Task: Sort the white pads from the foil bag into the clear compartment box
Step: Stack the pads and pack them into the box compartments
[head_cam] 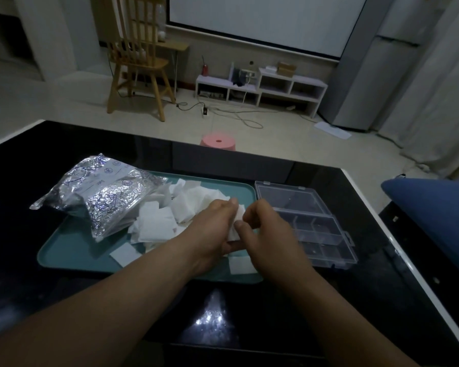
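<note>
Presently, a small stack of white square pads (237,222) is gripped in the left hand (216,229) above the near right part of a flat teal plastic tray (72,254). The right edge of the stack is pinched between the thumb and forefinger of the right hand (266,234), so both hands are closed on the same stack. How many pads are held cannot be told.

A loose heap of white pads (157,225) is spread across the middle of the tray, spilling from the mouth of a crinkled silver foil bag (104,197) that lies on the tray's far left part. Two single pads are seen lying apart on the near part of the tray.

A clear plastic compartment box (322,235) is set on the glossy black desk (249,313), just beside the tray's right edge, with its lid thrown open towards the far side. The divided base lies nearer, and no pads can be made out in its compartments, so the sorting is judged to be barely begun.

The coming move turns on one relation: the box lies directly to the right of the held stack, and the right hand is the nearer of the two to it. A single pad is judged to be in the course of being peeled off, to be carried a short way rightward over the tray rim and dropped into a compartment
</note>
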`<state>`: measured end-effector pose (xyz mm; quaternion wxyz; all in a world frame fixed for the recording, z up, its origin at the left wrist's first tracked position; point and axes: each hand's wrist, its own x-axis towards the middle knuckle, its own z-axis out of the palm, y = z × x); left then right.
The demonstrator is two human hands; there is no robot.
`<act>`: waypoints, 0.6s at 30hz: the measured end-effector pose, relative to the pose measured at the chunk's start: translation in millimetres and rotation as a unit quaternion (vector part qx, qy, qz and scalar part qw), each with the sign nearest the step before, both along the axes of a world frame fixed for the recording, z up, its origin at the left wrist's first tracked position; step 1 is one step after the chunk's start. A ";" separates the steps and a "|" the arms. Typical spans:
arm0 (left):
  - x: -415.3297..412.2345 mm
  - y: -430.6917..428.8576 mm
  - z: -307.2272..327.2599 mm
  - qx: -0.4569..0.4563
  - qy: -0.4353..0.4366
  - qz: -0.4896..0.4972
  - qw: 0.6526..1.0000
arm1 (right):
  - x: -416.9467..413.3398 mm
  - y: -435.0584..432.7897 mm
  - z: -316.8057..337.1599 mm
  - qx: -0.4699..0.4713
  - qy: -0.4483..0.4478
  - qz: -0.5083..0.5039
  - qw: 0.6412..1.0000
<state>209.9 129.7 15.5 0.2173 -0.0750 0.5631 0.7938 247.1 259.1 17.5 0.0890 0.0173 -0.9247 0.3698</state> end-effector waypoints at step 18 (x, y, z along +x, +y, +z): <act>-3.5 19.4 -4.5 -0.200 0.118 0.081 0.969 | -7.3 -14.3 -12.9 -0.055 0.008 -0.035 0.998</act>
